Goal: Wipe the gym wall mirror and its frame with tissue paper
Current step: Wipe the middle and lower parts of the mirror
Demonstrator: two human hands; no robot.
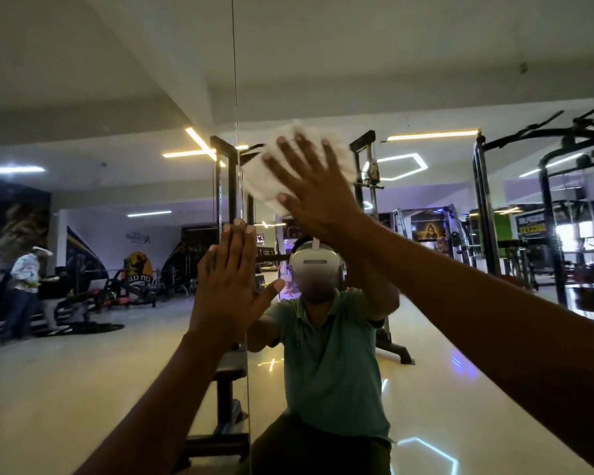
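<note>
The right hand (309, 180) is flat on the mirror (426, 303), up near 12 o'clock in the picture. Its fingers (287, 150) are straight and spread apart. They press a white wad of tissue paper (268, 173) against the glass. The tissue sticks out at 10 o'clock from the hand and looks blurry.

The left hand (227, 286) is lower, near the middle. Its fingers are straight and close together, with the thumb out toward 3 o'clock. It holds nothing and lies flat on the glass, right by the thin seam (235, 97) where two mirror panes meet.

How much is done? I think the wiping is under way on the upper part of the right pane. I cannot tell which parts are already clean, because no streaks or dust show. No frame shows in the picture, so it probably still needs wiping, and so may the left pane and the low part of the glass.

In the mirror you can see the person in a green shirt (330, 365), gym racks (515, 207) at 3 o'clock, a bench (227, 371) at 6 o'clock and another person (23, 286) at 9 o'clock. Nothing stands between the hands and the glass. The left hand itself could leave marks where it lies.
</note>
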